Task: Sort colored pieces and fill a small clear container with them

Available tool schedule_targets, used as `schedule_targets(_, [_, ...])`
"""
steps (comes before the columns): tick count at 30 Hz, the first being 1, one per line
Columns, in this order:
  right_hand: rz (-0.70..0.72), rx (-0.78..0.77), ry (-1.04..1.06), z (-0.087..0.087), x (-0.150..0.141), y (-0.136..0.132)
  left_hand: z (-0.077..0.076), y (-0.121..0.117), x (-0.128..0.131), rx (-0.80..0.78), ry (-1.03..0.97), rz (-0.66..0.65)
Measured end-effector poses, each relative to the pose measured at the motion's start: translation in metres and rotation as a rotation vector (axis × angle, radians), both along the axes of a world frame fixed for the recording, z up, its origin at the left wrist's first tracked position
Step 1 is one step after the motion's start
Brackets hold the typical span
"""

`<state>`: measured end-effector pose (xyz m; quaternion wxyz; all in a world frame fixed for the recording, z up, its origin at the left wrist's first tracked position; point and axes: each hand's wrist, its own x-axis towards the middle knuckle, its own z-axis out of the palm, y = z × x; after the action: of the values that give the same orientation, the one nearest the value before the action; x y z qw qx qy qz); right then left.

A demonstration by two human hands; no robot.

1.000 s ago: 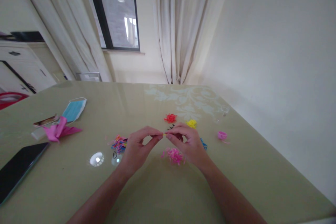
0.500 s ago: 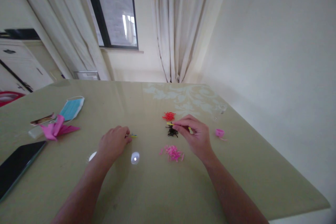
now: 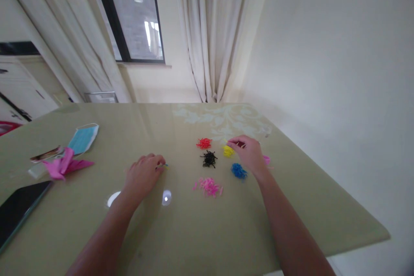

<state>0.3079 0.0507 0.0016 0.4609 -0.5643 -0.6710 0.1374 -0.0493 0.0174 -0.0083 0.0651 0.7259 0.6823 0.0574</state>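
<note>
On the table, my left hand (image 3: 145,173) is closed in a pinch on a few short, thin strands (image 3: 164,165), blue and yellow at their visible ends. My right hand (image 3: 248,152) hovers beside the pile of yellow strands (image 3: 228,151), thumb and forefinger pressed together on a short yellow strand (image 3: 225,141). Small piles lie between the hands: red strands (image 3: 204,143), black strands (image 3: 208,159) and pink strands (image 3: 209,186). Just below the right hand sits a pile of blue strands (image 3: 238,170). A pink roll (image 3: 267,160) is partly hidden behind the right wrist.
To the left lie a black phone (image 3: 24,207), a pink folded paper figure (image 3: 66,164) and a blue face mask (image 3: 83,139). A white round object (image 3: 113,199) is partly covered by my left forearm. The wall (image 3: 339,95) borders the table's right side.
My right hand has moved from above the black pile to the right, beside the yellow pile. The yellow and blue piles now show. My left hand stays nearly in place; the view shifts slightly.
</note>
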Motion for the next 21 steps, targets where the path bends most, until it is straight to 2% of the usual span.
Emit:
schedule_targets(4, [-0.059,-0.062,-0.139,-0.015,0.014,0.008,0.001,0.002,0.004,0.005,-0.063,-0.017])
schedule_targets(10, [-0.078,-0.099,-0.207,-0.025,0.008,0.011,-0.003,0.003,0.006,0.062,-0.086,-0.046])
schedule_targets(13, [-0.112,-0.082,-0.206,-0.023,0.008,0.01,-0.004,0.003,0.008,0.065,-0.045,-0.06])
schedule_targets(16, [-0.125,0.0,-0.145,-0.015,0.007,0.007,-0.004,0.003,0.012,0.13,-0.083,-0.051])
schedule_targets(18, [-0.112,0.069,-0.093,-0.009,0.003,0.002,-0.002,0.003,0.016,0.212,-0.204,-0.046])
schedule_targets(21, [-0.036,0.123,-0.036,0.002,-0.013,-0.008,0.003,-0.001,0.026,0.303,-0.492,-0.078])
